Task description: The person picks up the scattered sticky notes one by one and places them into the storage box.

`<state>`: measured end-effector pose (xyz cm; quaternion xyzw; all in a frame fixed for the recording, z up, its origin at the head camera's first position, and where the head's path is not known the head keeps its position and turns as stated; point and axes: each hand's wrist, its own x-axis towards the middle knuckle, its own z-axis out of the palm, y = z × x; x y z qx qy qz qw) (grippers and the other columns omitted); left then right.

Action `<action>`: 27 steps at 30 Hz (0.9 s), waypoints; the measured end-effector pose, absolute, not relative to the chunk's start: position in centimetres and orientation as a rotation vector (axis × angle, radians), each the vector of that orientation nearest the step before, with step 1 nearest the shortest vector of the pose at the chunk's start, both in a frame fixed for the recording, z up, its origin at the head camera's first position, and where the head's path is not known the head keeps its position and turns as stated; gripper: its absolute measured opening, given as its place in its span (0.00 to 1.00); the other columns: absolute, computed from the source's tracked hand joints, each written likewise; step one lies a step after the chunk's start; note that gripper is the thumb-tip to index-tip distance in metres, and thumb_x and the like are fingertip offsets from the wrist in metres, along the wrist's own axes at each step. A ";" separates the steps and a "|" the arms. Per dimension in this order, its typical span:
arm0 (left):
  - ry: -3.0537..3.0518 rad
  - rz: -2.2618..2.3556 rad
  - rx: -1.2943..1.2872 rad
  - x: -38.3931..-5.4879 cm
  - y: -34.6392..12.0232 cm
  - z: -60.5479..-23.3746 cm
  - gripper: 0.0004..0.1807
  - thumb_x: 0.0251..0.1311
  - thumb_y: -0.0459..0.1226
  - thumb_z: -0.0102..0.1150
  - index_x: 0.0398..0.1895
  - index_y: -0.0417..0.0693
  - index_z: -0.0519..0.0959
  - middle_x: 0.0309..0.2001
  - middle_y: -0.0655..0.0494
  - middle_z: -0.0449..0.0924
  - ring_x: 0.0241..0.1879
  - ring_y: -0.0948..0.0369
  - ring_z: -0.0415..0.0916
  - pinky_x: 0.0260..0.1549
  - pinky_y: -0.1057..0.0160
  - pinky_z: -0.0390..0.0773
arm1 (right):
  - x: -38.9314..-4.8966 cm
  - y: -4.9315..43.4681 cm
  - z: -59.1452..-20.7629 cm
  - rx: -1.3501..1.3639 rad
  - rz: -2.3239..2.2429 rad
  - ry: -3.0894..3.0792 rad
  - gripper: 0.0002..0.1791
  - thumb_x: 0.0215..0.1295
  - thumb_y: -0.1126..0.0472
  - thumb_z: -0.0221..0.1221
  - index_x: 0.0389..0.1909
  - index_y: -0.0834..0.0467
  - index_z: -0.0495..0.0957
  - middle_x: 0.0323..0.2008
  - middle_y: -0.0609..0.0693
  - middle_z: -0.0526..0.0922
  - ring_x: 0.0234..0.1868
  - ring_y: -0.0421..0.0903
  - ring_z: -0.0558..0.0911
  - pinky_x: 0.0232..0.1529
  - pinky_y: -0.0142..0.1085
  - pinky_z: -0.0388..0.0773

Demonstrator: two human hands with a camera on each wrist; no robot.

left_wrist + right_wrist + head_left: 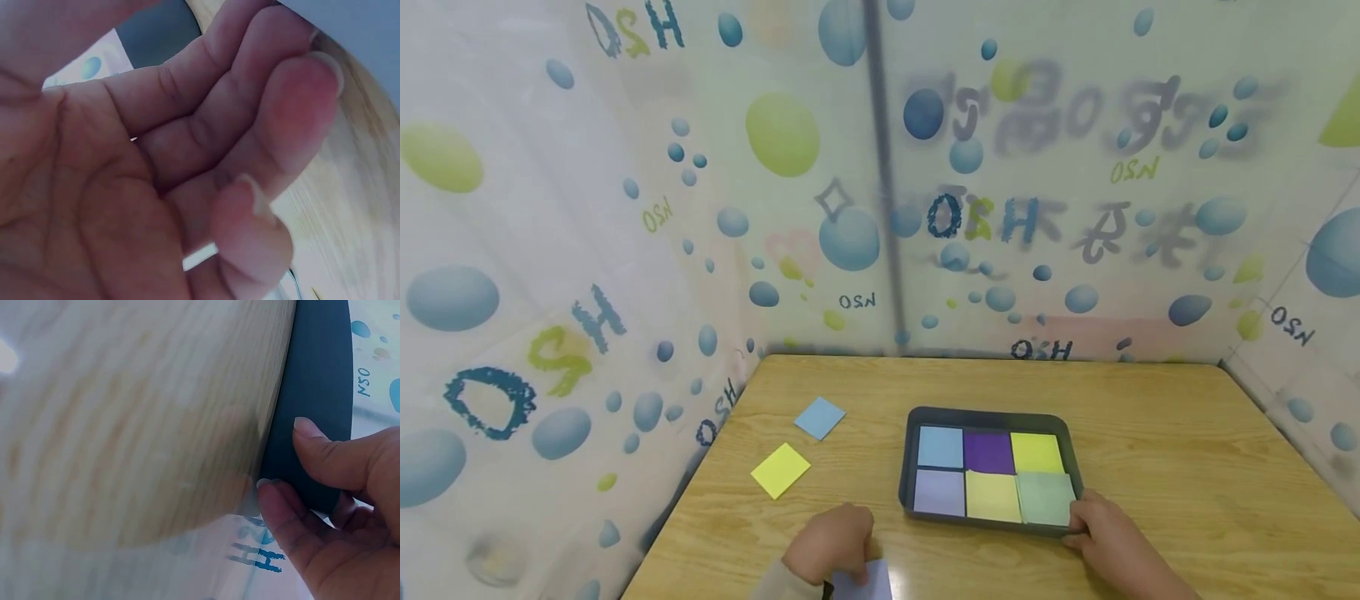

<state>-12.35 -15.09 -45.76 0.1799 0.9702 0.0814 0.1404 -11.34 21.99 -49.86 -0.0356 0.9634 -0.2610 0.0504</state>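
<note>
My left hand [835, 543], at the front of the table, pinches a lavender paper square [872, 581] by its upper edge. The sheet's pale surface [369, 37] also shows beside the curled fingers in the left wrist view, where the pinch itself is out of frame. A dark rectangular tray [985, 417] sits right of centre, and my right hand [1108, 529] grips its near right corner. In the right wrist view the thumb presses the tray's wall [319, 375]. Inside are two rows of paper squares: blue, purple and bright yellow behind; lavender, pale yellow and green [1047, 498] in front.
On the wooden table [1187, 450], a blue square [820, 417] and a bright yellow square [781, 471] lie left of the tray, set at an angle. A translucent curtain [805, 308] printed with bubbles closes off the back and both sides.
</note>
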 end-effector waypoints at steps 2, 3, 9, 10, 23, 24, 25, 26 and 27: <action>2.800 0.235 0.524 -12.3 -15.1 -45.8 0.17 0.30 0.33 0.81 0.17 0.53 0.77 0.21 0.63 0.72 0.22 0.65 0.66 0.20 0.64 0.69 | -11.3 22.0 -49.8 -0.109 -0.795 2.932 0.15 0.54 0.69 0.71 0.20 0.54 0.74 0.25 0.47 0.69 0.29 0.43 0.68 0.29 0.31 0.66; 2.793 0.239 0.522 -12.4 -15.2 -45.8 0.18 0.31 0.33 0.81 0.17 0.53 0.76 0.21 0.63 0.72 0.22 0.65 0.66 0.20 0.64 0.69 | -11.3 22.0 -49.8 -0.111 -0.796 2.932 0.15 0.54 0.69 0.71 0.20 0.54 0.74 0.25 0.47 0.69 0.29 0.43 0.68 0.29 0.31 0.66; 2.704 0.424 0.571 -13.5 -16.1 -46.5 0.14 0.40 0.31 0.77 0.19 0.54 0.78 0.22 0.66 0.73 0.22 0.67 0.65 0.22 0.67 0.68 | -11.3 22.0 -49.9 -0.121 -0.805 2.937 0.16 0.53 0.69 0.72 0.19 0.54 0.74 0.25 0.47 0.69 0.29 0.44 0.68 0.29 0.31 0.66; 2.691 0.456 0.597 -13.7 -16.3 -46.6 0.12 0.42 0.30 0.76 0.20 0.53 0.80 0.23 0.67 0.73 0.22 0.68 0.65 0.23 0.68 0.68 | -11.3 22.0 -49.9 -0.121 -0.807 2.935 0.16 0.53 0.69 0.72 0.19 0.54 0.74 0.25 0.47 0.69 0.29 0.44 0.68 0.29 0.31 0.66; 2.639 0.443 0.796 -16.7 -16.3 -45.8 0.08 0.59 0.30 0.67 0.25 0.49 0.82 0.27 0.65 0.75 0.26 0.69 0.67 0.28 0.69 0.71 | -11.6 22.2 -49.9 -0.111 -0.804 2.911 0.15 0.55 0.69 0.71 0.20 0.54 0.74 0.26 0.47 0.69 0.30 0.43 0.69 0.30 0.31 0.68; 2.643 0.436 0.815 -16.9 -16.2 -45.6 0.08 0.60 0.30 0.66 0.25 0.49 0.81 0.26 0.65 0.74 0.26 0.70 0.66 0.28 0.70 0.71 | -11.5 22.2 -49.9 -0.113 -0.807 2.915 0.15 0.55 0.69 0.71 0.20 0.54 0.74 0.26 0.47 0.69 0.30 0.43 0.69 0.30 0.31 0.67; 2.646 0.439 0.825 -17.1 -16.1 -45.4 0.09 0.61 0.30 0.65 0.25 0.49 0.81 0.26 0.65 0.74 0.26 0.69 0.66 0.28 0.70 0.70 | -11.5 22.2 -49.9 -0.116 -0.810 2.917 0.15 0.54 0.69 0.71 0.20 0.54 0.74 0.26 0.47 0.69 0.30 0.43 0.69 0.30 0.31 0.67; 2.649 0.444 0.833 -17.4 -16.0 -45.1 0.09 0.61 0.29 0.65 0.24 0.49 0.80 0.26 0.65 0.74 0.26 0.69 0.66 0.27 0.69 0.70 | -11.5 22.3 -49.9 -0.118 -0.814 2.918 0.15 0.54 0.69 0.71 0.20 0.54 0.74 0.26 0.47 0.69 0.30 0.43 0.69 0.30 0.30 0.66; 2.654 0.451 0.837 -17.7 -15.8 -44.9 0.10 0.62 0.29 0.64 0.24 0.49 0.80 0.26 0.65 0.73 0.25 0.69 0.66 0.27 0.69 0.70 | -11.5 22.3 -49.9 -0.122 -0.815 2.920 0.15 0.54 0.69 0.71 0.20 0.54 0.74 0.26 0.47 0.69 0.30 0.43 0.69 0.29 0.30 0.66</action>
